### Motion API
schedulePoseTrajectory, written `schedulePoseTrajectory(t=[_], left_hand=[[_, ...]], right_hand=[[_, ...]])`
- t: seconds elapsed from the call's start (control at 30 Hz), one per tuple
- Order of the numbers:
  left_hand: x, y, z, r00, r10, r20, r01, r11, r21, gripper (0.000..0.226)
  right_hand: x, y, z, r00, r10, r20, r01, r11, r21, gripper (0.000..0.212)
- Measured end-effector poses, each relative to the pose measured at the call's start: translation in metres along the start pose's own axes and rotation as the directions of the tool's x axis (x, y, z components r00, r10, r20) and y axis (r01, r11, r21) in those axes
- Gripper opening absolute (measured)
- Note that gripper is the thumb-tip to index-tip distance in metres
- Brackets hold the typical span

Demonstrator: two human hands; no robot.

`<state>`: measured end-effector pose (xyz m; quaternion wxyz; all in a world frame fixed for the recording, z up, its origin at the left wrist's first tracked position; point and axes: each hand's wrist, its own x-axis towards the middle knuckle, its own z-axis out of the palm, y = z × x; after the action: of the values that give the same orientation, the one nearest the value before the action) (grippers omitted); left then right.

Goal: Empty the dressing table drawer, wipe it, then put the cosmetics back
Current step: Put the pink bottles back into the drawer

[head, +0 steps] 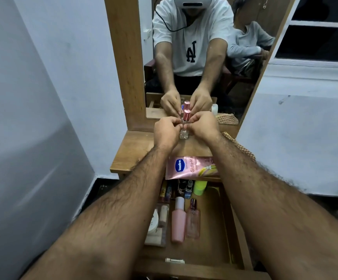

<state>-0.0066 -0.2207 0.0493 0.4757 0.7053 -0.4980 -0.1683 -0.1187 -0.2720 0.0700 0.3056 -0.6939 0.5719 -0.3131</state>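
Note:
A clear glass perfume bottle with a pink metallic cap stands upright on the dressing table top, close to the mirror. My left hand and my right hand both pinch its middle from either side. Nearer me, a pink Vaseline tube lies on the table's front edge. Below it the wooden drawer is pulled open and holds a pink bottle, a clear pinkish bottle, a lime-green cap, a white jar and several small items.
A tan checked cloth lies on the table's right side. The mirror in a wooden frame reflects me and a seated person behind. Pale walls close in on the left and right, and a window sits at upper right.

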Motion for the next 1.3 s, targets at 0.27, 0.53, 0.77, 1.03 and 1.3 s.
schedulePoseTrajectory(t=[0.27,0.53,0.77,1.03,1.3], left_hand=[[-0.028,0.040,-0.034,0.987,0.114,-0.114,-0.131,0.978,-0.164,0.018],[-0.107,0.048,-0.055,0.993,0.101,-0.067,-0.119,0.924,-0.365,0.018],[-0.186,0.009,-0.055,0.993,0.012,0.119,0.036,0.920,-0.389,0.015],[-0.202,-0.030,-0.022,0.832,-0.232,0.504,0.306,0.950,-0.067,0.018],[-0.189,-0.046,-0.009,0.928,-0.203,0.314,0.107,0.949,0.297,0.017]], right_hand=[[-0.035,-0.030,-0.039,0.983,-0.151,-0.101,0.159,0.984,0.082,0.021],[-0.125,-0.029,-0.067,0.981,-0.184,-0.069,0.196,0.943,0.268,0.022],[-0.196,0.019,-0.058,0.993,-0.064,0.096,0.035,0.961,0.276,0.020],[-0.214,0.087,-0.013,0.926,0.309,0.218,-0.336,0.937,0.100,0.017],[-0.195,0.094,0.004,0.930,0.365,0.041,-0.339,0.896,-0.288,0.022]])
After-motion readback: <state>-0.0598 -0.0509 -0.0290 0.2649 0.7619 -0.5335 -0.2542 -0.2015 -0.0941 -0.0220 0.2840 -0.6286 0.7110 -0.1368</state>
